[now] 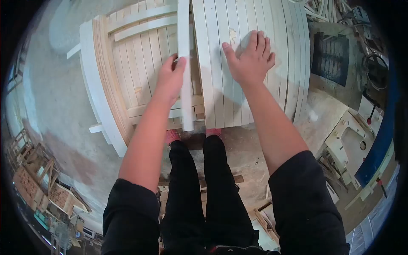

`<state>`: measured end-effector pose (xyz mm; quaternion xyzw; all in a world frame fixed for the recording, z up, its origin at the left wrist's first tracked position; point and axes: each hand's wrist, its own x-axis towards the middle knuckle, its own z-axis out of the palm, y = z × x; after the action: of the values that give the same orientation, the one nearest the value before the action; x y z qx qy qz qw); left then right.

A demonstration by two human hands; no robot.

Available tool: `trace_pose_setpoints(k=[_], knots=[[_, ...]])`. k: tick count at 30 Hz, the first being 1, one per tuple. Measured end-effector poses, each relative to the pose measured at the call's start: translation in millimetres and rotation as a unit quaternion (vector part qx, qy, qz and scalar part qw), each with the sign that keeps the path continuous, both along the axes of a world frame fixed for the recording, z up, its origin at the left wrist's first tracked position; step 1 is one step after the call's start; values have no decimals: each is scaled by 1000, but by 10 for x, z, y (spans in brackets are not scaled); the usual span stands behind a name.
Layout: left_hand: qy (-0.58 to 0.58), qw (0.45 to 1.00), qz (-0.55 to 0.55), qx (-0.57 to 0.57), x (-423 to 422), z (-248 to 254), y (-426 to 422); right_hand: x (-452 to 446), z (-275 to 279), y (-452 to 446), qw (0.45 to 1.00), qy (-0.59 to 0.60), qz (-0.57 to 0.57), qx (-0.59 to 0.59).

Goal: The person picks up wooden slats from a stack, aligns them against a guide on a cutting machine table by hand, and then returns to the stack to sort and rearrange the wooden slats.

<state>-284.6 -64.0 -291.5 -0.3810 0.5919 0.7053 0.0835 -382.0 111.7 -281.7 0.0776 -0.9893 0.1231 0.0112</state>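
Observation:
My left hand (pixel 170 80) is closed on a long pale wooden strip (pixel 185 97), its thumb along the left edge. The strip runs lengthwise towards me and looks slightly blurred at its near end. Open, with fingers spread, my right hand (pixel 251 61) lies over a row of close-set wooden slats (pixel 221 85). To the left of the strip is a stack of wood with a pale edge board (pixel 100 80) and two short crosspieces (pixel 146 26). Part of the strip's far end is cut off by the frame.
A grey board with a dark panel (pixel 330 59) stands to the right of the slats. Below it lies a pale cut-out board (pixel 350 142) beside a blue surface (pixel 378 157). Wooden frames and scrap (pixel 49 187) are heaped at lower left on the concrete floor (pixel 63 114).

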Motion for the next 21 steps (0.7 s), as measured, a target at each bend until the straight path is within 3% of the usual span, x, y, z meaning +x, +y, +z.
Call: trace_pose_setpoints(k=[4,10,12,16,18,19,21], knots=[[5,999,23,33,199,176,-323,-10,24,0,1000,-10,5,8],[-4,998,37,-48,456,205,-453,-8,37,-4,999,-19,0,32],[-66,991,23,-116,471,208,-448,-4,24,-12,999,-15,-1,33],[-79,992,-18,-98,481,180,-517,2,54,-19,999,-24,1,38],[-70,949,-36,-305,510,62,-503,1,70,-26,999,-31,-3,30],[-67,950,-36,-302,428,216,-444,-6,61,-22,999,-28,-3,33],[79,878,-113,-459,297,513,-241,-3,27,-13,999,-23,1,37]])
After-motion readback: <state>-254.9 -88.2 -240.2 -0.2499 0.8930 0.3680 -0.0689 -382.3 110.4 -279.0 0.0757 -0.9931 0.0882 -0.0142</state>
